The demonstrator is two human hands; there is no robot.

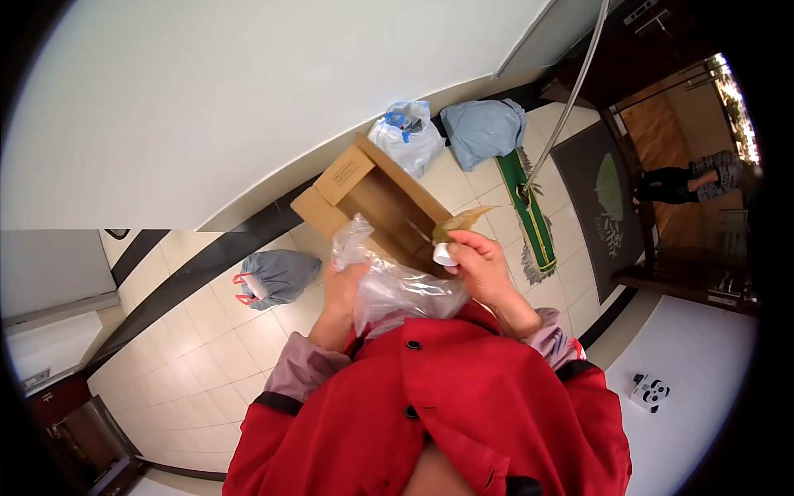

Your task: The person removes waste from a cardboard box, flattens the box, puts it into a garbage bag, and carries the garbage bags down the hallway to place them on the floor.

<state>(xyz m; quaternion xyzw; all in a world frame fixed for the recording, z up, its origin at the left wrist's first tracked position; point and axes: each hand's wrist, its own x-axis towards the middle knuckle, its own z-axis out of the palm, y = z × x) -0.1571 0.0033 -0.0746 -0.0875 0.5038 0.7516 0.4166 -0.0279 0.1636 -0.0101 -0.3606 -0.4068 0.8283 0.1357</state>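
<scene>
My left hand (341, 289) is closed on the edge of a clear plastic bag (405, 289), which hangs crumpled in front of my red jacket. Between the fingers of my right hand (488, 273) are a small white cup-like piece (444, 255) and a yellow-brown dry leaf (468, 221). That hand is just right of the bag's upper side. Beyond both hands an open cardboard box (372, 194) stands on the floor, its lower part hidden behind the bag.
Against the wall are a white plastic bag (408, 145) and a grey bag (486, 132). A grey bag with red handles (281, 277) lies left. A green flat mop (529, 219) and dark doormat (600, 207) lie right. A person (695, 180) is by the doorway.
</scene>
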